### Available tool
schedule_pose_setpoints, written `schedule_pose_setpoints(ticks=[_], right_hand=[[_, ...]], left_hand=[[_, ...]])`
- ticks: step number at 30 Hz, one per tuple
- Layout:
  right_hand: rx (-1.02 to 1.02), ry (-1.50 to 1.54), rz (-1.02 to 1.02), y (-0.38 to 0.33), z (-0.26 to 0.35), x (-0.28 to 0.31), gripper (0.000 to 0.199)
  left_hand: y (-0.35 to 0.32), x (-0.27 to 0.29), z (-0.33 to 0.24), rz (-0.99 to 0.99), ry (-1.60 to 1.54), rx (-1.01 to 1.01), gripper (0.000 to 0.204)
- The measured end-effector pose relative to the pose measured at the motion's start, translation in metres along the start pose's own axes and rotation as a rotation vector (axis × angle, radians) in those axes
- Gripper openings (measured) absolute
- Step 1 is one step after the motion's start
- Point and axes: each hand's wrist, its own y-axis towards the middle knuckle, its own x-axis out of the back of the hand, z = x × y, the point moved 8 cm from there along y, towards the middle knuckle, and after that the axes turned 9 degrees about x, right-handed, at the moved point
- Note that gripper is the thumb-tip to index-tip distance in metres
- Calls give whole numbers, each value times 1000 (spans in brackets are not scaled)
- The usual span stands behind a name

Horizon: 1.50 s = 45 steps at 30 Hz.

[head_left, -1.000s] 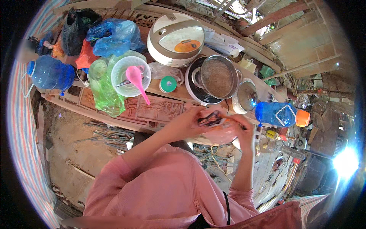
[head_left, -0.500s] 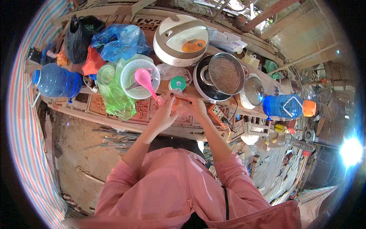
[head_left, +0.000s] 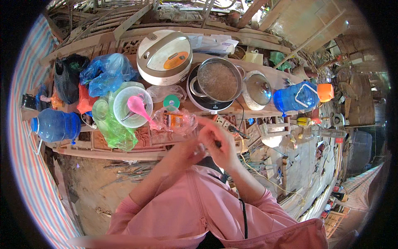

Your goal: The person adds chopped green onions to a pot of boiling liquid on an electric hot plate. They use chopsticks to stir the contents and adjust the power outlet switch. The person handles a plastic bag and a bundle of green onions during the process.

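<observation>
The clear packet (head_left: 175, 120) now lies on the counter (head_left: 124, 156) beside the pink ladle (head_left: 137, 106), freeing the left hand (head_left: 185, 152) and right hand (head_left: 224, 150) of it; both curl together; whether they grasp anything, I cannot tell.

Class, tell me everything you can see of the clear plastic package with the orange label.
The package looks like thin, crinkled, shiny see-through film, with an orange-and-dark label. It lies on the carved wooden surface, label showing, nearer the person than the green-lidded container. The pink ladle's handle end meets its left side. The blurred right hand is close; contact is unclear, as are its contents and whether it is open.
</observation>
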Motion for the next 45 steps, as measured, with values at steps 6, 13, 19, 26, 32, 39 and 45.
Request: schedule_pose_setpoints(ticks=[6, 13, 19, 26, 32, 39, 45], right_hand=[[323, -116, 58, 4, 37, 15, 20], [175, -261, -103, -9, 4, 107, 7], [38, -148, -368, 44, -76, 190, 22], [79, -245, -163, 104, -133, 179, 24], [212, -332, -164, 99, -104, 177, 18], [240, -259, -359, 60, -76, 194, 14], [234, -332, -458, 31, -61, 195, 11]], left_hand=[[23, -13, -29, -114, 139, -200, 31], [19, -14, -24, -75, 133, 205, 46], [-9, 15, 1, -270, 106, 265, 47], [-49, 32, 42, -474, 107, 380, 42], [-85, 17, 88, -319, 257, 706, 38], [-102, -16, 128, -126, 272, 700, 46], [-107, -24, 199, -261, 200, 599, 40]])
